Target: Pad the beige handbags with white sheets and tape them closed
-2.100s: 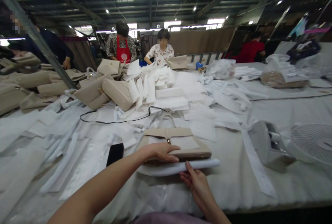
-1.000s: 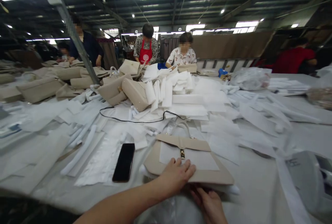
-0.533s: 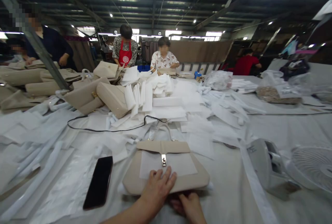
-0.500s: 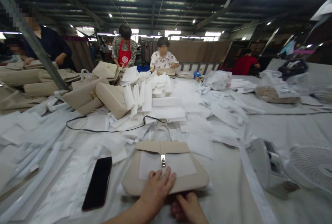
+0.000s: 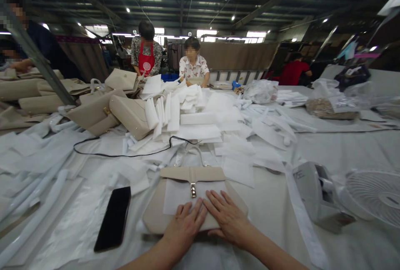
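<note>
A beige handbag (image 5: 153, 209) lies flat in front of me, its handle (image 5: 194, 150) pointing away. Under the flap and its metal clasp (image 5: 193, 190) is a white sheet (image 5: 175, 197) spread over the bag's front. My left hand (image 5: 184, 224) rests on the lower front of the bag and the sheet, fingers stretched out. Beside it, my right hand (image 5: 226, 216) lies flat over the sheet and the bag's lower right part, fingers spread. Neither hand grasps anything.
A black phone (image 5: 113, 218) lies left of the bag. On the right stands a white fan (image 5: 375, 197). Beyond the bag are heaped white foam sheets (image 5: 200, 120) and more beige handbags (image 5: 131, 116). Several people work farther back, one in a red apron (image 5: 146, 59).
My right hand has come out from below the bag's near edge and now lies flat on its front. My left hand stays on the bag. The view has shifted slightly.
</note>
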Demonstrator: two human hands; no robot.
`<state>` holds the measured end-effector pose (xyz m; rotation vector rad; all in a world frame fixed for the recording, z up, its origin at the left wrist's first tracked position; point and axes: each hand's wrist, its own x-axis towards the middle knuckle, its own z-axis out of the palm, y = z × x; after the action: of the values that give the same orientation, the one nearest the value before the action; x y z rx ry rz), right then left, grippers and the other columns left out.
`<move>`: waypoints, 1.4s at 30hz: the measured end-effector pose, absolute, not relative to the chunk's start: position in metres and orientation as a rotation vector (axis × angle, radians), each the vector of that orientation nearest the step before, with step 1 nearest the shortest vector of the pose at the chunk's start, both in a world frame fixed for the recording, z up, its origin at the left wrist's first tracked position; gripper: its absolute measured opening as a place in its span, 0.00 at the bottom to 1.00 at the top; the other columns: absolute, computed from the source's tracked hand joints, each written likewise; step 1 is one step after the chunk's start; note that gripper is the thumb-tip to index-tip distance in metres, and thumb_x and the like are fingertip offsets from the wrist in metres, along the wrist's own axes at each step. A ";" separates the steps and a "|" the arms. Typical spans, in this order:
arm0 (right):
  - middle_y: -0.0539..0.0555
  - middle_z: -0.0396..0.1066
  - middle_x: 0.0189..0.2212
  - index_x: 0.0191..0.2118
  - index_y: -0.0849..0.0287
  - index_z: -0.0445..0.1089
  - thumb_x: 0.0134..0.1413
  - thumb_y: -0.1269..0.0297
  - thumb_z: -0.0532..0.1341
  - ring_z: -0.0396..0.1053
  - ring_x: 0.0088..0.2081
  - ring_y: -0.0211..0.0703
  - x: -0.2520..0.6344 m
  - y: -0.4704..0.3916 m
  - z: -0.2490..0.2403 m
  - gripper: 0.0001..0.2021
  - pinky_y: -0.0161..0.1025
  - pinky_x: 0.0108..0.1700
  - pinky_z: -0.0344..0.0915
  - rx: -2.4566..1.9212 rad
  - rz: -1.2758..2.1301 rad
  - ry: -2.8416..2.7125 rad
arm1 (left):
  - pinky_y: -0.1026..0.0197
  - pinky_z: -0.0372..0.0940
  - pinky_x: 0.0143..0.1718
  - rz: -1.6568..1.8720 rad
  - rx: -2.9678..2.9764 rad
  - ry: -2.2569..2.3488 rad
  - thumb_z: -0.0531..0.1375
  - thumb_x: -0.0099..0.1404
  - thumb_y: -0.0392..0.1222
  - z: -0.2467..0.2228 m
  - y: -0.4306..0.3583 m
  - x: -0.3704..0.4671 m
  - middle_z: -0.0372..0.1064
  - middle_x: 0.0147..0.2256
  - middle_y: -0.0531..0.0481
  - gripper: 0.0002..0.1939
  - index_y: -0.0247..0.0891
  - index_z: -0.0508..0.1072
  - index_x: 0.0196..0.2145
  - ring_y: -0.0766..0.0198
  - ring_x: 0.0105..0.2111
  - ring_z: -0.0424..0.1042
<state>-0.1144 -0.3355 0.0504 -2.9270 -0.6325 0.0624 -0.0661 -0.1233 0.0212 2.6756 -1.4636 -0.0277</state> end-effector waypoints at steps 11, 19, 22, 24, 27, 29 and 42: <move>0.62 0.44 0.65 0.68 0.58 0.40 0.52 0.51 0.62 0.43 0.65 0.59 -0.119 -0.340 0.020 0.43 0.59 0.64 0.45 -2.917 0.026 -0.632 | 0.41 0.49 0.61 -0.116 2.333 -1.606 0.49 0.59 0.70 0.070 -0.167 -0.058 0.41 0.66 0.37 0.44 0.39 0.51 0.63 0.44 0.64 0.45; 0.59 0.66 0.55 0.49 0.59 0.72 0.50 0.58 0.60 0.61 0.57 0.55 -0.099 -0.368 0.082 0.20 0.52 0.61 0.54 -2.260 0.273 -0.285 | 0.40 0.48 0.62 -0.135 2.343 -1.576 0.54 0.62 0.63 0.019 -0.173 -0.051 0.27 0.66 0.32 0.47 0.44 0.32 0.67 0.40 0.65 0.38; 0.57 0.75 0.41 0.44 0.62 0.74 0.54 0.64 0.54 0.72 0.43 0.48 -0.054 -0.402 0.086 0.15 0.42 0.46 0.69 -2.114 0.108 0.260 | 0.39 0.46 0.62 -0.154 2.327 -1.613 0.51 0.64 0.63 0.013 -0.172 -0.052 0.25 0.66 0.33 0.45 0.43 0.32 0.67 0.40 0.65 0.36; 0.58 0.75 0.38 0.49 0.65 0.69 0.57 0.65 0.54 0.73 0.39 0.46 -0.015 -0.421 0.078 0.17 0.41 0.41 0.70 -2.143 0.039 0.454 | 0.38 0.46 0.62 -0.136 2.323 -1.633 0.50 0.64 0.64 0.011 -0.174 -0.052 0.24 0.66 0.32 0.44 0.42 0.33 0.67 0.39 0.65 0.36; 0.54 0.73 0.34 0.45 0.66 0.69 0.58 0.61 0.59 0.72 0.36 0.43 0.042 -0.430 0.057 0.14 0.42 0.39 0.70 -2.213 0.084 0.578 | 0.37 0.48 0.61 -0.070 2.336 -1.658 0.49 0.64 0.65 0.005 -0.176 -0.050 0.25 0.65 0.31 0.45 0.40 0.34 0.67 0.39 0.65 0.36; 0.53 0.71 0.36 0.41 0.64 0.69 0.58 0.59 0.61 0.71 0.36 0.41 0.072 -0.425 0.043 0.12 0.43 0.40 0.70 -2.253 0.134 0.633 | 0.38 0.50 0.60 -0.009 2.341 -1.699 0.50 0.63 0.65 -0.001 -0.176 -0.047 0.28 0.65 0.29 0.46 0.39 0.33 0.67 0.39 0.65 0.38; 0.49 0.69 0.29 0.36 0.64 0.68 0.60 0.60 0.60 0.67 0.27 0.33 0.112 -0.408 0.004 0.11 0.34 0.29 0.68 -2.127 0.345 0.603 | 0.38 0.54 0.58 0.054 2.331 -1.756 0.51 0.63 0.64 -0.007 -0.178 -0.042 0.34 0.64 0.25 0.47 0.36 0.34 0.67 0.37 0.64 0.40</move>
<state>0.1118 -0.4080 0.0038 -2.1267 0.6031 0.3446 -0.0423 -0.1782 -0.0067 2.3311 -1.7560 0.0536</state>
